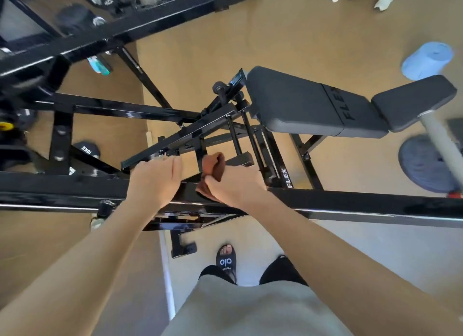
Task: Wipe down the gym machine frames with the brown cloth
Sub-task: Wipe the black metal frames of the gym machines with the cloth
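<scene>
Head cam looking straight down over a black gym machine frame (350, 202), the big horizontal bar running across the whole view. The right hand (235, 187) has the brown cloth (213, 166) bunched up in its fist, fingers curled tight round it, and it sits right on top of that bar near the middle. A bit of the cloth sticks up above the thumb and another bit peeks out under the hand against the bar. The left hand (156, 179) is just beside it on the same bar, fingers straight and together, holding nothing, palm side resting on or just over the bar, can't quite tell which.

Past the hands there's a mess of thinner black struts (175, 137) and the bench (313, 105), dark grey padding with FLEX printed on it, angled off toward the right. A blue roll (427, 59) sits on the tan floor near the bench's far right end, and a dark weight plate (423, 165) with a grey bar (441, 145) lies off the bench's near right corner. A 10KG dumbbell (86, 150) is on the floor at left behind the frame. Down at the bottom you can see a black slide sandal (226, 260) and beige shorts (250, 310).
</scene>
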`<action>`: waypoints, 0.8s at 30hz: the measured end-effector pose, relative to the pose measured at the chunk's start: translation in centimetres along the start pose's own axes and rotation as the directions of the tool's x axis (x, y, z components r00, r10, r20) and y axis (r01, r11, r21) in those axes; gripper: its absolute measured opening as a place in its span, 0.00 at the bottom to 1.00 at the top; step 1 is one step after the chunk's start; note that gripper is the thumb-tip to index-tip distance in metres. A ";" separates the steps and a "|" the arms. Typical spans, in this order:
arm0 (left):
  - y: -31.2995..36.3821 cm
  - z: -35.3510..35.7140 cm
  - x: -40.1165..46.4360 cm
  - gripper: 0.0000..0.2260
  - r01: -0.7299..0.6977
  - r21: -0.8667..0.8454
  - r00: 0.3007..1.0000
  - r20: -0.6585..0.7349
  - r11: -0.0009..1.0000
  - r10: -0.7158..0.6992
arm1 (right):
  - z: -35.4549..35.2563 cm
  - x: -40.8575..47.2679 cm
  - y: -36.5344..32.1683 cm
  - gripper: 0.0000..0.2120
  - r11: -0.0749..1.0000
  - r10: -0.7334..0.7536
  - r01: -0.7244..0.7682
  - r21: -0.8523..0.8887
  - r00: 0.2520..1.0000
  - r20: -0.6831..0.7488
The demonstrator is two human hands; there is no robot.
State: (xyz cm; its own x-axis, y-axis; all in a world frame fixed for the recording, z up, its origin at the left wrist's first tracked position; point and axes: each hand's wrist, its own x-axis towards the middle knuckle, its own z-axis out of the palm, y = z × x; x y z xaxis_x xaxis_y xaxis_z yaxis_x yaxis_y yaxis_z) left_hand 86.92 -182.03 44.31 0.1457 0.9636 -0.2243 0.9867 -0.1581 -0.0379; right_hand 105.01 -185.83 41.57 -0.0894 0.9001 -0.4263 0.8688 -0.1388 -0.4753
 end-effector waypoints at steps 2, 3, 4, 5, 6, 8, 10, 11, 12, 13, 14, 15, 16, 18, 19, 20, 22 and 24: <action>-2.4 0.2 0.4 0.12 0.119 -0.062 0.993 0.015 0.991 -0.119 | 1.4 0.0 -2.6 0.23 0.997 -0.044 0.036 -0.069 0.992 -0.116; -2.6 0.5 0.8 0.14 0.108 -0.101 0.994 0.000 0.989 -0.109 | 1.7 -0.4 -2.7 0.21 0.992 -0.076 0.057 -0.114 0.984 -0.163; -2.6 0.8 1.1 0.17 0.054 -0.108 0.998 -0.022 0.993 -0.056 | 1.7 -0.9 -2.2 0.20 0.987 -0.091 0.065 -0.147 0.979 -0.182; -2.5 1.2 1.3 0.21 0.050 -0.140 0.998 -0.027 0.989 -0.054 | 1.5 -1.7 -1.3 0.18 0.986 -0.073 0.044 -0.159 0.981 -0.182; -2.5 1.4 1.4 0.24 0.071 -0.185 0.997 -0.028 0.980 -0.078 | 1.1 -2.4 -0.1 0.17 0.988 -0.018 -0.010 -0.154 0.984 -0.176; -2.9 1.8 1.3 0.24 0.106 -0.215 0.993 -0.033 0.971 -0.116 | 0.2 -4.0 1.9 0.19 0.975 0.145 -0.177 -0.137 0.965 -0.217; -3.2 2.0 1.1 0.19 0.087 -0.222 0.993 -0.059 0.971 -0.102 | 0.2 -4.3 1.7 0.23 0.938 0.254 -0.314 -0.148 0.912 -0.322; -3.2 2.2 1.1 0.19 0.059 -0.237 0.993 -0.084 0.970 -0.080 | 0.7 -3.8 0.6 0.23 0.931 0.263 -0.333 -0.148 0.896 -0.358; -3.3 2.2 1.1 0.22 0.025 -0.235 0.992 -0.113 0.972 -0.052 | 1.4 -3.1 -1.2 0.22 0.939 0.239 -0.311 -0.148 0.897 -0.372; -3.3 2.2 1.2 0.24 0.019 -0.255 0.991 -0.125 0.967 -0.052 | 2.5 -2.3 -3.3 0.21 0.955 0.180 -0.252 -0.155 0.911 -0.371; -3.3 2.1 1.2 0.23 0.003 -0.266 0.989 -0.142 0.964 -0.042 | 3.7 -1.6 -5.4 0.19 0.968 0.101 -0.178 -0.178 0.922 -0.374; -3.4 2.2 1.2 0.20 -0.006 -0.257 0.991 -0.133 0.966 -0.029 | 4.7 -1.2 -7.2 0.18 0.977 0.028 -0.110 -0.184 0.917 -0.398; -3.5 2.2 1.2 0.17 -0.010 -0.256 0.992 -0.126 0.967 -0.023 | 5.4 -0.9 -8.2 0.16 0.984 -0.017 -0.063 -0.168 0.900 -0.436; -3.6 2.3 1.2 0.18 -0.006 -0.268 0.992 -0.126 0.963 -0.029 | 5.4 -1.2 -8.0 0.14 0.984 -0.082 -0.002 -0.179 0.884 -0.460; -3.6 2.5 1.2 0.20 -0.014 -0.263 0.991 -0.131 0.965 -0.021 | 4.9 -1.8 -6.9 0.15 0.975 -0.116 0.022 -0.223 0.900 -0.420; -3.6 2.5 1.2 0.21 -0.037 -0.256 0.989 -0.148 0.966 -0.001 | 4.4 -2.3 -5.3 0.15 0.968 -0.122 0.024 -0.250 0.915 -0.385; -3.6 2.3 1.1 0.24 -0.082 -0.267 0.988 -0.145 0.960 0.045 | 2.8 -3.3 -1.6 0.17 0.969 0.019 -0.111 -0.221 0.924 -0.381; -4.2 2.0 0.9 0.25 -0.173 -0.260 0.981 -0.132 0.950 0.143 | 1.8 -4.2 0.5 0.23 0.945 0.189 -0.287 -0.158 0.871 -0.453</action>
State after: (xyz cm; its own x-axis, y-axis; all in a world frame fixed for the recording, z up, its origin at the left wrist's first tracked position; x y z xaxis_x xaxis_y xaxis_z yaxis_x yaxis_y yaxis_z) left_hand 82.74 -180.91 42.28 0.2936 0.9510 -0.0970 0.9307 -0.2612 0.2560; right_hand 104.93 -190.46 41.76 0.3071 0.9450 -0.1124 0.9233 -0.3245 -0.2054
